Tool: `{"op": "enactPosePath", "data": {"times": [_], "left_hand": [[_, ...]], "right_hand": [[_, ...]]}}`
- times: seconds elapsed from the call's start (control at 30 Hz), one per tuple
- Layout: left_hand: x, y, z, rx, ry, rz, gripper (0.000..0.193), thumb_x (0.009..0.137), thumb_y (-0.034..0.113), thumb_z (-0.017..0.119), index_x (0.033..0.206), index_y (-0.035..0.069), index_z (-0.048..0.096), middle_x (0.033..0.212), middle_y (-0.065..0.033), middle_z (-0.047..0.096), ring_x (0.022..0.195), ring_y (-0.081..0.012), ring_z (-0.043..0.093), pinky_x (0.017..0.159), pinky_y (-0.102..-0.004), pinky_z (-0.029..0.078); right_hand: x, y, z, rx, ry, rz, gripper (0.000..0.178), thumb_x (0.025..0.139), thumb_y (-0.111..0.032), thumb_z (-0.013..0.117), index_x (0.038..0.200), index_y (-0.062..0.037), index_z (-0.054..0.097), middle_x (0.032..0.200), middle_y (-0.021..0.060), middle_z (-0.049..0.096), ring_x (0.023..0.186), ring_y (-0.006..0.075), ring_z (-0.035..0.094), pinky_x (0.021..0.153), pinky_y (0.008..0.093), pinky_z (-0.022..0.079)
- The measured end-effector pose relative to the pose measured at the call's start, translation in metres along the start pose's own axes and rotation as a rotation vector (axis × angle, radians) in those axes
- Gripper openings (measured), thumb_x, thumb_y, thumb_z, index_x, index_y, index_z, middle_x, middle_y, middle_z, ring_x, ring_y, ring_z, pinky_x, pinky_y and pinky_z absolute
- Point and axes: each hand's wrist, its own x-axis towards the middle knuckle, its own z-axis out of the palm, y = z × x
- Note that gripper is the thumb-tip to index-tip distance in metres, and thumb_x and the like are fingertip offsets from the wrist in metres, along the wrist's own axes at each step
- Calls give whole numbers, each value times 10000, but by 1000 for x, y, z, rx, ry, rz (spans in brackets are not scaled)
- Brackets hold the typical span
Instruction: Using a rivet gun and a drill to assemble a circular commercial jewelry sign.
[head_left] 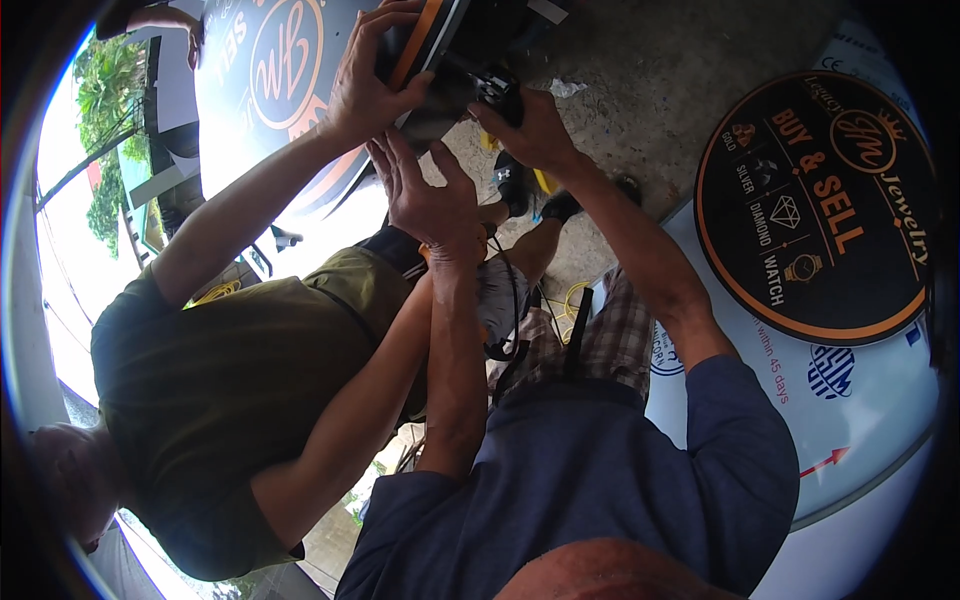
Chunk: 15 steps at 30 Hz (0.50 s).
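My left hand has its fingers stretched out and spread, with the fingertips at the lower edge of a large sign panel. My right hand is closed around a black hand tool. The tool's exact kind is lost in the shadow, close to the panel's dark, orange-striped edge. A co-worker's hand grips that edge just above my left hand. The co-worker's other forearm passes behind my left forearm, and its hand is hidden.
A round black sign with an orange rim leans at the right on a film-covered pale panel. The co-worker in a green shirt stands close on my left. Another person's hand touches the panel's far end. Yellow cable lies on the concrete floor.
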Motion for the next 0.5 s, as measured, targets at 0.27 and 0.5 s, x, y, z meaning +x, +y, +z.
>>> {"op": "enactPosePath", "data": {"times": [0.27,0.5], "left_hand": [[-28,-8,5,91,49,-124,778,786,264,771,1445,76,402,1397,-176,434,1307,-372,401,1075,-469,368],[-94,80,73,158,434,-752,731,783,242,768,1413,69,440,1316,-176,484,1223,-361,454,1020,-457,396]], "right_hand": [[-11,-11,19,338,36,110,287,963,-288,635,957,-4,675,805,48,711,787,106,658,754,282,514],[-11,-11,28,454,58,150,230,934,-241,664,956,-12,655,810,53,705,767,139,676,752,313,530]]}}
